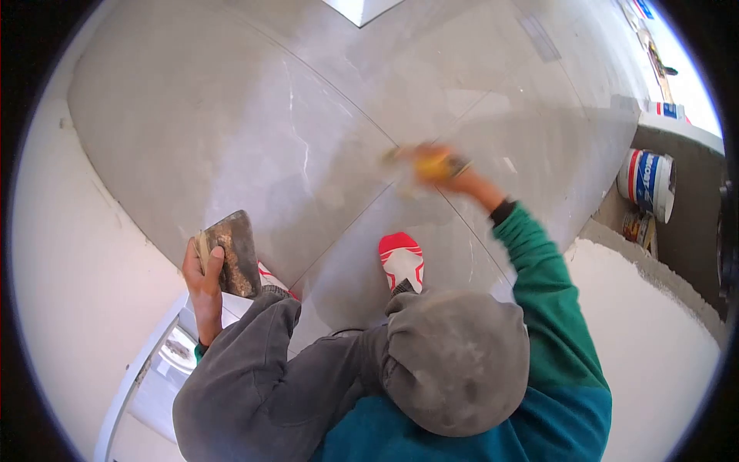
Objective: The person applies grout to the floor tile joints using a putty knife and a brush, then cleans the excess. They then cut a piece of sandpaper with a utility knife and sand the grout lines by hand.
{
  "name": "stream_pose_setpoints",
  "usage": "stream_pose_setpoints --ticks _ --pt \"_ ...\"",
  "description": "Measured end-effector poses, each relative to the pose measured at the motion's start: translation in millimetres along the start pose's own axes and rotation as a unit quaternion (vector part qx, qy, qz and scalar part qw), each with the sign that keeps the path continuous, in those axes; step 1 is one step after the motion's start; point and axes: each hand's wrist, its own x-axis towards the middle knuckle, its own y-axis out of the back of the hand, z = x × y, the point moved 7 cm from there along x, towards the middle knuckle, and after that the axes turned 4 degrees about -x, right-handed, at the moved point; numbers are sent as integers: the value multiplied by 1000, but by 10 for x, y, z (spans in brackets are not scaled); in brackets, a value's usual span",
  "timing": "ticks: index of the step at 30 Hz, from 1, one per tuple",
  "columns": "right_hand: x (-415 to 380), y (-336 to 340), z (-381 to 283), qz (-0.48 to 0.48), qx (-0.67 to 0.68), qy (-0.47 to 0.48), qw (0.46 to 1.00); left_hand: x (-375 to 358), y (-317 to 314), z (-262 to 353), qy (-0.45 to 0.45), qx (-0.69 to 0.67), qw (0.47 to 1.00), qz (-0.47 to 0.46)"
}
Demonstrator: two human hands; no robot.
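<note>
My left hand (204, 281) grips a flat, worn rectangular tool (237, 254) with a brown, stained face, held at the left above the floor near my left foot. Out in front, my right hand (445, 168) is smeared by motion over the grey tiled floor (346, 185). A yellow thing (431, 165) shows in or on that hand, too blurred to name. Beneath it, thin dark joint lines cross between the tiles.
My sock (401, 258), red and white, rests on the tiles. At the right, a white bucket (648, 183) lies near a smaller container (637, 229) in a recess. A pale metal frame (142, 366) stands at lower left. White walls flank the floor.
</note>
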Motion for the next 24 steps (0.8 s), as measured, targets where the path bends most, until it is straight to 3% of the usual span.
stream_pose_setpoints --ticks 1,2,3,4,6,8,9,10,11,12,14,15,16,17,18,20,21,23,24 --pt "131 607 -74 27 -105 4 994 18 25 -80 2 -1 1000 -3" --pt "102 1030 515 128 -76 -6 989 23 50 -178 4 -1 1000 -10" --pt "159 1429 548 127 -313 -46 940 51 123 -343 -1 58 998 8" --pt "314 1580 289 63 -385 -159 907 96 147 -537 -1 38 999 16" --pt "547 1356 -76 127 -242 -47 961 109 79 -573 -44 111 993 16" --pt "661 520 -644 118 -126 126 977 108 -17 -627 -43 134 990 22" --pt "717 -87 -715 15 17 123 992 132 -30 -708 -51 146 988 13" --pt "678 -667 -803 -97 60 171 979 158 4 -800 -60 162 985 10" --pt "635 -771 -1009 -147 93 163 971 115 49 -886 -34 160 986 25" --pt "609 -778 -1062 -203 125 153 959 81 119 -1002 -26 154 987 44" --pt "749 -410 -389 -156 33 -7 987 -23 243 -1376 -54 99 986 125" --pt "957 92 -570 -33 -2 -9 999 -62 234 -1674 -35 61 988 138" --pt "1129 451 -659 24 -183 85 979 -114 206 -1869 -20 21 989 148" --pt "1237 741 -749 24 -249 42 967 -180 168 -1822 -38 56 983 172" --pt "1392 844 -973 4 -167 30 986 -166 175 -1840 -59 89 976 191" --pt "1538 1034 -1416 40 -56 20 997 -140 173 -1659 0 70 975 210" --pt "1633 1078 -1664 19 -83 21 996 -126 101 -1619 -4 65 973 220" --pt "1855 1112 -2099 -6 -151 51 987 -201 169 -1468 -40 194 914 354" --pt "1988 1107 -2281 -8 -157 54 986 -174 295 -1504 -39 187 914 357"
